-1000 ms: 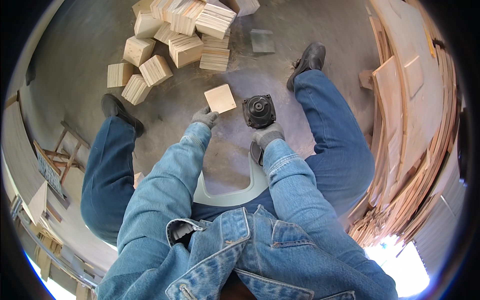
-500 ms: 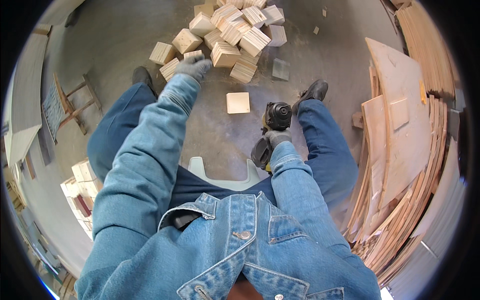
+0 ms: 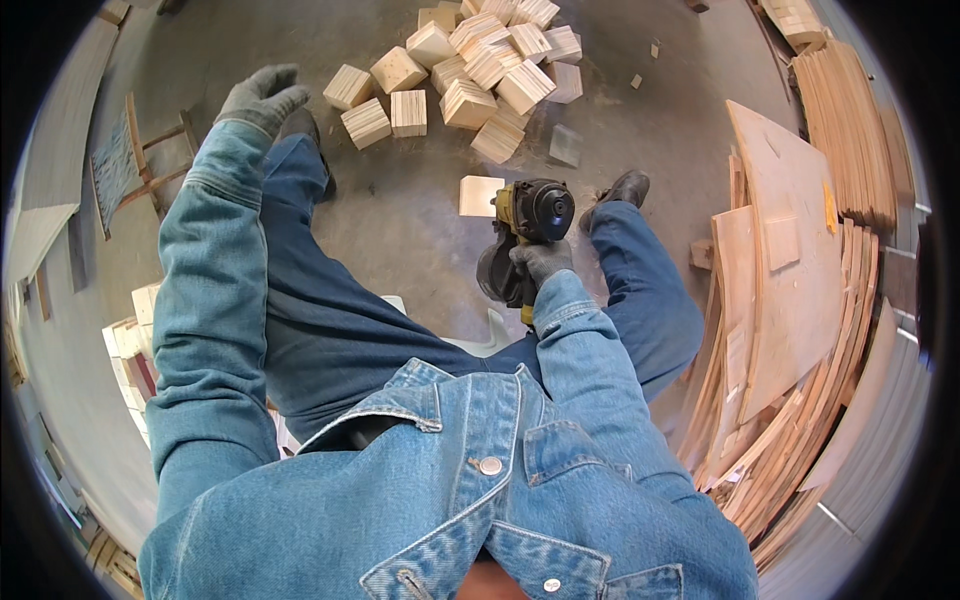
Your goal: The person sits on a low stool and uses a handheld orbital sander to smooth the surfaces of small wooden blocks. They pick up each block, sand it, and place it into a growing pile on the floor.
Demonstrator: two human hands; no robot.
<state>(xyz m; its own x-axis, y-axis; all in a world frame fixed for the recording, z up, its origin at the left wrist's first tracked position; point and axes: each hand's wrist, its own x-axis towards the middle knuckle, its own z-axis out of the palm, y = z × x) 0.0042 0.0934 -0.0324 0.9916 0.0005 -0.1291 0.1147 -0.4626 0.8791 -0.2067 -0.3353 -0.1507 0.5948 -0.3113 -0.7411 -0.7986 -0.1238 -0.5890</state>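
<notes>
One left hand (image 3: 265, 97), upper left, is hovering half-open, seemingly empty — right hand (image 3: 545, 261), centre, is gripping power tool (image 3: 541, 211) — firmness is probably helping.

Soft, fairly bright light — edges bowed, corners black.

The head-worn fisheye looks down over both hands (image 3: 262, 100).
</notes>
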